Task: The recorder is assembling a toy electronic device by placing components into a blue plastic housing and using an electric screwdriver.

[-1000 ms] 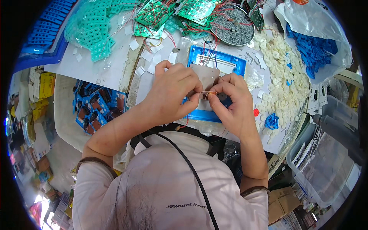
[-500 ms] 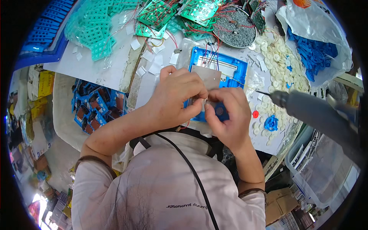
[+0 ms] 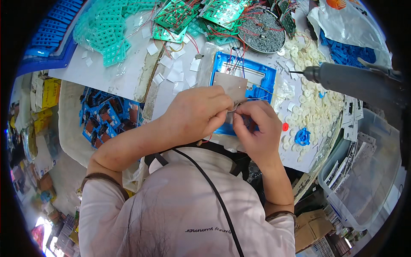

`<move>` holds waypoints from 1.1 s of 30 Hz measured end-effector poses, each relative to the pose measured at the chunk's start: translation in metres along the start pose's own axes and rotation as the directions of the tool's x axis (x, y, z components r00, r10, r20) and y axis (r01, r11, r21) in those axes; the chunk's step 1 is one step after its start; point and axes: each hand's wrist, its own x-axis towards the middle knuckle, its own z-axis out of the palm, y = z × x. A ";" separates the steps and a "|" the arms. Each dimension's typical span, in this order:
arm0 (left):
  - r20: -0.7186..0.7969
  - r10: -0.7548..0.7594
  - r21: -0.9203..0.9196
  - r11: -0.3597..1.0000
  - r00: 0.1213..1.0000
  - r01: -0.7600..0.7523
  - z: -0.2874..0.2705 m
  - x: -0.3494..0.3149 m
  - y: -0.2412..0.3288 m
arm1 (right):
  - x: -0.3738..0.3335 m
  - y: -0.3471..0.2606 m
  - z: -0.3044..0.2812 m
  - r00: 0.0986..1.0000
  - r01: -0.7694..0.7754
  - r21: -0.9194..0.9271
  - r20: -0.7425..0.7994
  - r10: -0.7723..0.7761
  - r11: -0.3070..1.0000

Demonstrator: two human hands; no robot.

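Note:
A blue plastic housing [image 3: 269, 81] lies on the bench before me, with wires and a bare brown-grey board [image 3: 232, 87] across its middle. Over its near part my left hand [image 3: 199, 110] is closed, thumb and forefinger pinched together. My right hand [image 3: 260, 130] is pinched too, its fingertips almost meeting the left ones. A thin pale strand shows at the fingertips, too small to name for sure. Much of the housing's near side is hidden under both hands.
An electric screwdriver [image 3: 355, 78] hangs at the right, its bit above the bench. Around lie white discs [image 3: 314, 113], a bowl of screws [image 3: 263, 32], green circuit boards [image 3: 175, 15] and white paper squares [image 3: 174, 76]. Left stands a bin of blue assemblies [image 3: 107, 115]; right, a clear tub [image 3: 368, 171].
The hanging screwdriver has swung away from me, toward the far side. My left hand's raised fingers have folded down, and both hands stay pinched close together over the housing.

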 end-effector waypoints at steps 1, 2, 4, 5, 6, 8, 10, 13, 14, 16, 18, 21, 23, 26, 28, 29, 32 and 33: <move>0.008 -0.025 -0.009 1.000 1.000 0.026 0.000 0.000 0.000 | 0.002 0.003 0.001 0.997 0.077 0.002 -0.013 -0.077 0.997; 0.056 -0.095 -0.041 0.994 0.994 0.098 -0.002 0.002 0.002 | 0.004 0.005 0.002 0.989 0.145 -0.013 -0.026 -0.145 0.989; 0.155 -0.229 -0.092 0.965 0.961 0.245 -0.010 0.011 0.008 | 0.005 0.007 0.004 0.958 0.279 -0.043 -0.048 -0.281 0.959; 0.217 -0.273 -0.131 0.943 0.937 0.305 -0.012 0.014 0.006 | 0.004 0.009 0.005 0.950 0.303 -0.076 -0.049 -0.308 0.950; 0.279 -0.312 -0.165 0.916 0.908 0.365 -0.014 0.017 0.003 | 0.002 0.013 0.007 0.941 0.327 -0.109 -0.048 -0.334 0.939; 0.389 -0.408 -0.318 0.782 0.826 0.537 -0.020 0.024 0.003 | 0.001 0.016 0.006 0.923 0.374 -0.159 -0.030 -0.383 0.914; 0.505 -0.489 -0.516 0.489 0.711 0.703 -0.028 0.034 0.008 | 0.001 0.016 0.006 0.903 0.422 -0.192 0.004 -0.429 0.886; 0.639 -0.437 -0.387 0.528 0.633 0.756 -0.036 0.046 0.005 | -0.002 0.015 0.009 0.883 0.464 -0.186 0.020 -0.469 0.866; 0.646 -0.409 -0.391 0.548 0.645 0.739 -0.035 0.046 0.001 | -0.002 0.016 0.009 0.876 0.476 -0.201 0.021 -0.482 0.856; 0.660 -0.351 -0.398 0.586 0.664 0.705 -0.033 0.043 -0.006 | -0.002 0.017 0.008 0.861 0.499 -0.231 0.024 -0.508 0.835; 0.660 -0.375 -0.397 0.562 0.651 0.726 -0.034 0.041 -0.004 | -0.001 0.019 0.007 0.854 0.506 -0.218 -0.008 -0.520 0.834; 0.705 -0.402 -0.395 0.461 0.584 0.795 -0.039 0.038 0.006 | -0.001 0.022 0.004 0.845 0.517 -0.215 -0.031 -0.535 0.829; 0.726 -0.414 -0.407 0.385 0.549 0.828 -0.038 0.037 0.009 | 0.000 0.023 0.003 0.841 0.523 -0.212 -0.028 -0.540 0.825; 0.731 -0.416 -0.444 0.311 0.540 0.840 -0.033 0.035 0.010 | -0.001 0.023 0.002 0.836 0.534 -0.204 -0.018 -0.548 0.821; 0.745 -0.393 -0.459 0.285 0.539 0.842 -0.030 0.033 0.007 | -0.001 0.024 0.003 0.831 0.542 -0.201 -0.021 -0.557 0.816; 0.741 -0.394 -0.452 0.307 0.544 0.837 -0.031 0.034 0.008 | -0.001 0.024 0.001 0.832 0.539 -0.206 -0.017 -0.554 0.816; 0.724 -0.400 -0.442 0.357 0.562 0.823 -0.034 0.034 0.010 | -0.002 0.025 -0.002 0.833 0.539 -0.213 -0.007 -0.553 0.815; 0.715 -0.404 -0.445 0.366 0.570 0.817 -0.033 0.033 0.010 | -0.002 0.026 -0.002 0.830 0.544 -0.210 -0.005 -0.557 0.812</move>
